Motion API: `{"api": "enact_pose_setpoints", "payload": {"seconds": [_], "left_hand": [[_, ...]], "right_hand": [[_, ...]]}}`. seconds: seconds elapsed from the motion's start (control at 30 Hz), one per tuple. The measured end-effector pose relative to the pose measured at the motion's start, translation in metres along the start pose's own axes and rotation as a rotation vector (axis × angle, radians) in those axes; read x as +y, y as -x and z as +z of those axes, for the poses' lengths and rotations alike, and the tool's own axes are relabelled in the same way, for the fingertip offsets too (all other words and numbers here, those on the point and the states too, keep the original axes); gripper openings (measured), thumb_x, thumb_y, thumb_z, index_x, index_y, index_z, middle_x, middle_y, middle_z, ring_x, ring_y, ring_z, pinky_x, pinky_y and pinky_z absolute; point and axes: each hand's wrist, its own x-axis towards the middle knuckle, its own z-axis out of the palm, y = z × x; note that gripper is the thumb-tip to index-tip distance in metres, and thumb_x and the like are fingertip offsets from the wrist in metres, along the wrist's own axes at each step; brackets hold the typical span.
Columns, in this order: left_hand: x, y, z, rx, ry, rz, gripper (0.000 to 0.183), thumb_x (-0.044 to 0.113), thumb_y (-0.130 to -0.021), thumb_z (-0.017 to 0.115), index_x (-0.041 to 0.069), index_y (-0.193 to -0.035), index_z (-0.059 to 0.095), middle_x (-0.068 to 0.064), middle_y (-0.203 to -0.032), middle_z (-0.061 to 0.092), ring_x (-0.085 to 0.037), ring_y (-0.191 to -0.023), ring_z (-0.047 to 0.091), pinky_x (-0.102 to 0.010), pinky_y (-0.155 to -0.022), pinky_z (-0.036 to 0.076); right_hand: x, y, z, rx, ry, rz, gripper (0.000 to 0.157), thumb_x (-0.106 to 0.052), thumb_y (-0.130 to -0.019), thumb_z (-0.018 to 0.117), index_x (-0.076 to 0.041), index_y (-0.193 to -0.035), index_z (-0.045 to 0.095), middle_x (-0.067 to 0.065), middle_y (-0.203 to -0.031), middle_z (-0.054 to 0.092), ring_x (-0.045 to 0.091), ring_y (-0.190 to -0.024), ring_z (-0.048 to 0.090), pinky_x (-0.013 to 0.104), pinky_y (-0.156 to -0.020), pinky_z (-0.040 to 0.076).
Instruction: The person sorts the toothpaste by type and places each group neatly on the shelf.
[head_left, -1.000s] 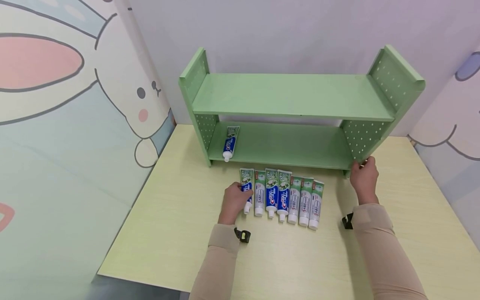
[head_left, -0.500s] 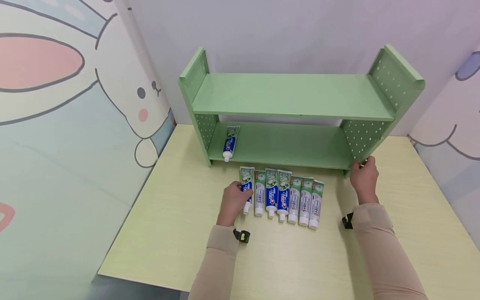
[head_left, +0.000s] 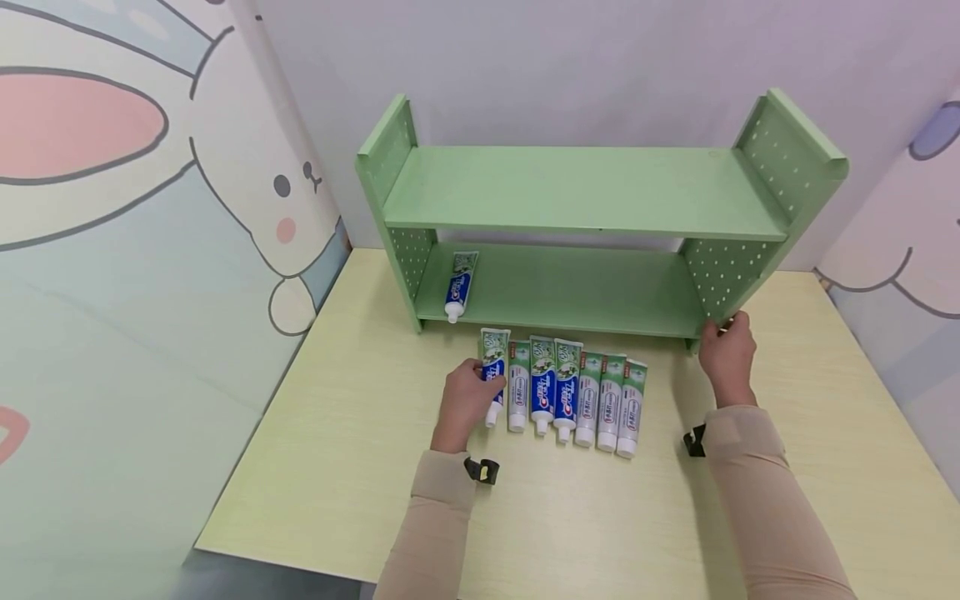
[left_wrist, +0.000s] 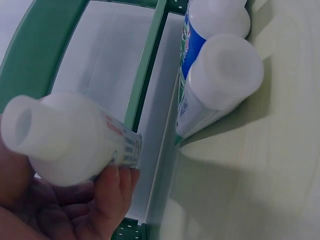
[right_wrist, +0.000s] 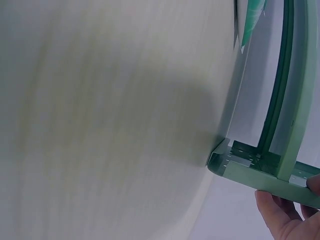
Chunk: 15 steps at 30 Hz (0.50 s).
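In the head view my left hand (head_left: 465, 402) holds a blue, green and white toothpaste tube (head_left: 495, 343) at the left end of a row. Its white cap faces the left wrist camera, with thumb and fingers round the tube body (left_wrist: 75, 140). The tube looks raised off the table, beside a white-capped silver and green tube (head_left: 518, 385). At the right, my right hand (head_left: 729, 360) grips the lower front of the side panel of a green two-tier shelf (head_left: 585, 190). In the right wrist view the fingers (right_wrist: 272, 212) and thumb pinch the panel's edge.
Several more toothpaste tubes (head_left: 567, 383) lie side by side in front of the shelf, caps toward me. One blue and green tube (head_left: 461, 283) lies on the lower shelf at left. The pale table (head_left: 315, 467) meets a wall (head_left: 585, 67) behind the shelf.
My left hand has shifted slightly up and left, and the toothpaste tube in it has moved a little toward the shelf. The right hand stays on the side panel.
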Motion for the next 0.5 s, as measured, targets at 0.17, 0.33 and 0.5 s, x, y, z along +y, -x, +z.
{"api": "enact_pose_setpoints", "payload": {"seconds": [0.17, 0.33, 0.5], "left_hand": [[0.0023, 0.0014, -0.0017, 0.002, -0.015, 0.019, 0.053, 0.029, -0.089, 0.069, -0.001, -0.130, 0.055, -0.015, -0.112, 0.063, -0.024, -0.091, 0.062, -0.039, -0.077, 0.055], [0.0057, 0.0041, -0.0033, 0.008, -0.016, 0.040, 0.055, 0.029, -0.088, 0.070, -0.001, -0.131, 0.054, -0.015, -0.113, 0.063, -0.025, -0.094, 0.062, -0.040, -0.078, 0.055], [0.0084, 0.0038, -0.0034, 0.006, -0.009, 0.052, 0.055, 0.030, -0.089, 0.070, -0.001, -0.132, 0.053, -0.015, -0.117, 0.062, -0.025, -0.097, 0.062, -0.039, -0.080, 0.054]], "right_hand": [[0.0005, 0.0000, 0.0002, 0.006, 0.004, -0.006, 0.050, -0.026, -0.103, 0.031, 0.008, -0.140, 0.029, 0.031, -0.131, 0.045, 0.040, -0.115, 0.050, 0.037, -0.078, 0.047], [0.0008, 0.0000, 0.0003, 0.006, 0.006, -0.006, 0.050, -0.026, -0.103, 0.031, 0.008, -0.140, 0.029, 0.030, -0.131, 0.045, 0.040, -0.115, 0.050, 0.036, -0.077, 0.047], [0.0003, 0.0003, 0.0006, 0.011, 0.008, -0.004, 0.049, -0.025, -0.103, 0.031, 0.008, -0.140, 0.030, 0.030, -0.130, 0.045, 0.039, -0.113, 0.050, 0.035, -0.076, 0.047]]}}
